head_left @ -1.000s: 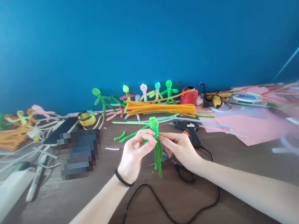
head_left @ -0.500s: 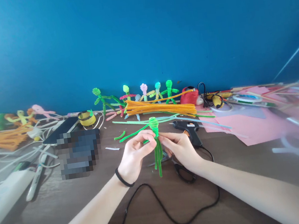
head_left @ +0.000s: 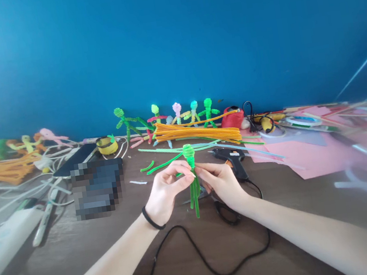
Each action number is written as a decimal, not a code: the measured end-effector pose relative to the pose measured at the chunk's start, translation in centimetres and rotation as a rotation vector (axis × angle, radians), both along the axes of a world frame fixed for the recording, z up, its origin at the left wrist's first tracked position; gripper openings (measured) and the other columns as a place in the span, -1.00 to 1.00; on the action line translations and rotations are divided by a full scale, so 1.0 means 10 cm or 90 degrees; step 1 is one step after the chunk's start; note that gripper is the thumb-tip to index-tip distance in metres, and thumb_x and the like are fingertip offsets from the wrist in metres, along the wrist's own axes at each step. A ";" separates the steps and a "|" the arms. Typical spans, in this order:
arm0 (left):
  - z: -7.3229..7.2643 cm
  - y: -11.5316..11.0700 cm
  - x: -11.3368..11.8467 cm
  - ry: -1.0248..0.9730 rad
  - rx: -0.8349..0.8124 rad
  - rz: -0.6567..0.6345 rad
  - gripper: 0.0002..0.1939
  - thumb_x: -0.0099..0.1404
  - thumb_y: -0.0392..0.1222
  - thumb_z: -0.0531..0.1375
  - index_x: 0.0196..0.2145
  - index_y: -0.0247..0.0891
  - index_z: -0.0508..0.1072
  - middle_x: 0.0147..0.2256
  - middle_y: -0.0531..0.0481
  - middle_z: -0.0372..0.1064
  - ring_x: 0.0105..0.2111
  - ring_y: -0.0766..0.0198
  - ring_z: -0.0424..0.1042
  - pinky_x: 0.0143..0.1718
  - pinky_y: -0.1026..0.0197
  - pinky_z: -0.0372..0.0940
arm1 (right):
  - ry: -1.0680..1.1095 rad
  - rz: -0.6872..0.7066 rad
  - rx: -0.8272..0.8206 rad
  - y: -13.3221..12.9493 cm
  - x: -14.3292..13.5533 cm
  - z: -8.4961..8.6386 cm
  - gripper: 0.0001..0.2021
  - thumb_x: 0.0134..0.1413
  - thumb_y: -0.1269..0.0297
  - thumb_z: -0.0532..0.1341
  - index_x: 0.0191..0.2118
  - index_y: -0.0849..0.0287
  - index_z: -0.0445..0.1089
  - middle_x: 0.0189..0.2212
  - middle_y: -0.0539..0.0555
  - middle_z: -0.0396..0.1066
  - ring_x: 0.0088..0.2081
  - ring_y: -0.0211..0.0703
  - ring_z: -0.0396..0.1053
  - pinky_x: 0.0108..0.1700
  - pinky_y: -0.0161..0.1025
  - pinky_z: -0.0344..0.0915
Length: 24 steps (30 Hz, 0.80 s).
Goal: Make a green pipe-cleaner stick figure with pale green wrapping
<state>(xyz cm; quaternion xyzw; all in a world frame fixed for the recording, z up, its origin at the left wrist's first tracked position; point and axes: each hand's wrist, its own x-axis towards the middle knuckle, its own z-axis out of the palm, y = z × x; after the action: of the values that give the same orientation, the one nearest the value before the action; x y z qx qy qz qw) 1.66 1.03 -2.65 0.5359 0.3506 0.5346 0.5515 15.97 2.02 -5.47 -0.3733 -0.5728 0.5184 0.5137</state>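
A green pipe-cleaner figure is held upright between my two hands, its coiled head on top and several loose stems hanging below. My left hand, with a black band at the wrist, pinches it from the left just under the head. From the right, the fingertips of my right hand are closed on the same spot. Scissors lie on the table, partly hidden behind my right hand. The black glue gun rests just beyond that hand.
Orange pipe cleaners lie in a bundle before several finished figures along the blue wall. Phones and white cables are at left, pink paper at right. A black cord curves across the table in front.
My left thumb and fingertips have shifted slightly right, over the stems below the figure's head. Otherwise the hands and figure have hardly moved.
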 end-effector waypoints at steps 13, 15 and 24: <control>0.01 0.01 -0.01 0.012 0.024 -0.006 -0.90 0.00 -0.23 0.24 -0.56 -0.28 0.39 -0.37 0.01 0.25 -0.29 0.30 0.23 -0.29 0.29 0.11 | -0.017 -0.010 -0.001 0.01 0.01 0.00 -0.69 0.01 0.20 0.12 -0.18 0.26 0.44 -0.78 -0.13 0.04 -0.70 -0.44 -0.01 -0.64 -0.41 0.00; 0.02 0.03 -0.01 -0.016 0.017 0.025 -0.85 0.03 -0.20 0.22 -0.58 -0.28 0.31 -0.43 0.04 0.24 -0.37 0.34 0.22 -0.34 0.31 0.10 | -0.021 -0.014 -0.004 0.01 0.01 0.00 -0.68 0.01 0.19 0.12 -0.18 0.26 0.44 -0.78 -0.13 0.04 -0.70 -0.43 -0.01 -0.64 -0.41 0.00; -0.09 0.20 -0.11 -0.035 -0.046 0.222 -0.80 -0.02 -0.16 0.24 -0.56 -0.28 0.27 -0.59 0.14 0.22 -0.53 0.43 0.21 -0.45 0.35 0.10 | -0.027 -0.013 -0.001 0.00 0.01 -0.01 -0.68 0.00 0.20 0.12 -0.20 0.28 0.45 -0.80 -0.13 0.02 -0.70 -0.42 -0.02 -0.62 -0.39 -0.01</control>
<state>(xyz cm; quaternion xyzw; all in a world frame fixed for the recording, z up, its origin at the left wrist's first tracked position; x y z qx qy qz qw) 0.54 3.05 -3.53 0.4321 0.4415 0.6237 0.4789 16.06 2.04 -5.60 -0.3901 -0.5792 0.5059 0.5063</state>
